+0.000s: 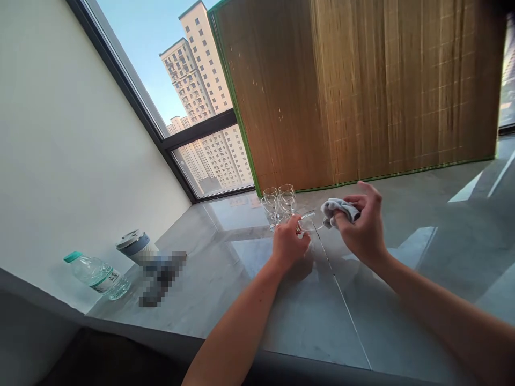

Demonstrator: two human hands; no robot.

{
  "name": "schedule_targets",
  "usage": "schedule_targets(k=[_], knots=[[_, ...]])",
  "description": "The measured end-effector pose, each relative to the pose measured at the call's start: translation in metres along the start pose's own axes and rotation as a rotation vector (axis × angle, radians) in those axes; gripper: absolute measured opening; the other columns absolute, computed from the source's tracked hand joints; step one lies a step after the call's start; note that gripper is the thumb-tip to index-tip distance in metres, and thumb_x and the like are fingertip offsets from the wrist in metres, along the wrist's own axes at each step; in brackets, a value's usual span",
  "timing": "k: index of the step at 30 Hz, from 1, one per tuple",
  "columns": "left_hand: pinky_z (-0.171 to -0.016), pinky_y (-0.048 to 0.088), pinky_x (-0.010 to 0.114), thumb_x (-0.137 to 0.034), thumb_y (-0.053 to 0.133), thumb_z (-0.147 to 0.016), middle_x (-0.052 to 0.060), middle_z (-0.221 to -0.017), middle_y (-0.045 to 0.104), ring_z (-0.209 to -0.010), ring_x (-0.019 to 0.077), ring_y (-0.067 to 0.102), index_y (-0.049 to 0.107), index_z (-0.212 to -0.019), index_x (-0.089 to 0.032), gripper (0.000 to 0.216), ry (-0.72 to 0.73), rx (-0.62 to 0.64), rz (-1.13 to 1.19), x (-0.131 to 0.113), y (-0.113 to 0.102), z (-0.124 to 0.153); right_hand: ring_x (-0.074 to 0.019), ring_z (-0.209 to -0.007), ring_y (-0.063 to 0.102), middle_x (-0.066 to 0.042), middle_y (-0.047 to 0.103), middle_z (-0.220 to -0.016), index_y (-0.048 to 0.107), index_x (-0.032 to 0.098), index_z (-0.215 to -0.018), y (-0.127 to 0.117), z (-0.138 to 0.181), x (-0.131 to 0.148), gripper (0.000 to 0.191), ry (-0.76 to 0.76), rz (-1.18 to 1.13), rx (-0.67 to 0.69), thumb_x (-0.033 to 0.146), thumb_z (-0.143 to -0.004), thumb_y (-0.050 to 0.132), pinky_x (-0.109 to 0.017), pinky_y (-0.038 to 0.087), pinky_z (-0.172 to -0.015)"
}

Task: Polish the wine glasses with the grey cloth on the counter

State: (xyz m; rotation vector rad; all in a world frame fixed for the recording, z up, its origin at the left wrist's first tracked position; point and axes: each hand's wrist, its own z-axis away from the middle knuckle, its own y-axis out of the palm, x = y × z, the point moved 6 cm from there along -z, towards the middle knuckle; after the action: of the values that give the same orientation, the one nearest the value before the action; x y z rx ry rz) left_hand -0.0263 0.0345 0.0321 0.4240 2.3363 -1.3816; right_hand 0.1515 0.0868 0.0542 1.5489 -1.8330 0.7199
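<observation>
My left hand is closed around the stem of a clear wine glass, which lies tilted on its side above the grey stone sill. My right hand pinches a small grey cloth against the glass rim. Just behind the hands stand several more clear stemmed glasses, upright and close together on the sill.
A plastic water bottle with a teal cap and a lidded cup stand at the left by the white wall. A bamboo blind hangs behind the glasses. A window shows tower blocks outside.
</observation>
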Motion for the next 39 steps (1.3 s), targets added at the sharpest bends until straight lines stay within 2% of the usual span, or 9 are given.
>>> schedule_targets(k=[5,8,11,15,20,23,27,31,39], knots=[[-0.089,0.044,0.034,-0.019,0.065,-0.075,0.003,-0.091,0.071,-0.085,0.0210,0.064,0.062,-0.123,-0.024,0.048,0.036,-0.003,-0.072,0.002,0.002,0.001,-0.0216,-0.074,0.064,-0.005,0.069,-0.091,0.044,0.022,-0.135,0.015,0.003,-0.010,0.062,0.049,0.052,0.223,0.029,-0.076,0.064,-0.036,0.052,-0.069],[-0.089,0.043,0.035,-0.017,0.064,-0.075,0.004,-0.093,0.072,-0.087,0.0221,0.065,0.063,-0.122,-0.024,0.048,0.029,-0.013,-0.103,0.006,0.001,0.000,-0.0220,-0.077,0.065,-0.007,0.071,-0.092,0.051,0.020,-0.129,0.020,0.004,-0.016,0.054,0.103,0.044,0.294,0.033,-0.078,0.062,-0.036,0.052,-0.071],[-0.088,0.043,0.035,-0.018,0.064,-0.075,0.004,-0.095,0.073,-0.090,0.0228,0.065,0.062,-0.123,-0.024,0.049,-0.007,-0.014,-0.124,0.010,-0.001,-0.002,-0.0230,-0.080,0.067,-0.011,0.073,-0.101,0.049,0.020,-0.133,0.025,0.005,-0.021,0.055,0.160,0.004,0.360,0.036,-0.081,0.059,-0.039,0.052,-0.075],[-0.087,0.043,0.035,-0.018,0.063,-0.075,0.004,-0.100,0.074,-0.095,0.0244,0.066,0.063,-0.120,-0.026,0.046,-0.038,-0.043,-0.178,0.011,-0.005,-0.003,-0.0271,-0.099,0.067,-0.014,0.072,-0.112,0.046,0.019,-0.138,0.032,0.008,-0.026,0.061,0.197,-0.091,0.488,0.034,-0.081,0.058,-0.046,0.050,-0.091],[-0.087,0.043,0.036,-0.019,0.061,-0.076,0.005,-0.103,0.075,-0.097,0.0259,0.067,0.065,-0.116,-0.027,0.041,-0.044,-0.031,-0.251,0.013,-0.010,-0.004,-0.0326,-0.127,0.055,-0.014,0.068,-0.122,0.044,0.020,-0.143,0.035,0.009,-0.030,0.076,0.239,-0.162,0.595,0.032,-0.072,0.068,-0.052,0.040,-0.106],[-0.087,0.044,0.036,-0.020,0.061,-0.076,0.006,-0.107,0.075,-0.099,0.0265,0.068,0.065,-0.118,-0.026,0.042,-0.017,-0.040,-0.275,0.013,-0.012,-0.005,-0.0324,-0.119,0.060,-0.014,0.067,-0.124,0.036,0.019,-0.149,0.039,0.013,-0.028,0.090,0.292,-0.273,0.700,0.031,-0.068,0.071,-0.048,0.045,-0.100],[-0.092,0.043,0.038,-0.018,0.063,-0.072,0.007,-0.109,0.075,-0.101,0.0274,0.067,0.066,-0.116,-0.024,0.044,0.086,-0.020,-0.289,0.003,-0.007,-0.005,-0.0277,-0.099,0.066,-0.009,0.071,-0.108,0.028,0.018,-0.153,0.044,0.020,-0.023,0.099,0.299,-0.283,0.809,0.025,-0.065,0.074,-0.044,0.049,-0.092],[-0.091,0.043,0.038,-0.018,0.063,-0.071,0.005,-0.102,0.076,-0.097,0.0268,0.068,0.067,-0.111,-0.025,0.041,0.230,0.078,-0.270,-0.013,0.005,-0.001,-0.0262,-0.097,0.064,-0.008,0.069,-0.109,0.040,0.017,-0.147,0.043,0.022,-0.024,0.092,0.257,-0.158,0.792,0.018,-0.061,0.074,-0.041,0.048,-0.091],[-0.090,0.044,0.037,-0.019,0.063,-0.068,0.004,-0.101,0.076,-0.096,0.0263,0.068,0.068,-0.111,-0.027,0.044,0.202,0.082,-0.241,-0.012,-0.003,-0.001,-0.0176,-0.074,0.061,0.001,0.065,-0.084,0.033,0.017,-0.149,0.049,0.027,-0.023,0.091,0.300,-0.309,0.824,0.017,-0.067,0.070,-0.029,0.050,-0.067]])
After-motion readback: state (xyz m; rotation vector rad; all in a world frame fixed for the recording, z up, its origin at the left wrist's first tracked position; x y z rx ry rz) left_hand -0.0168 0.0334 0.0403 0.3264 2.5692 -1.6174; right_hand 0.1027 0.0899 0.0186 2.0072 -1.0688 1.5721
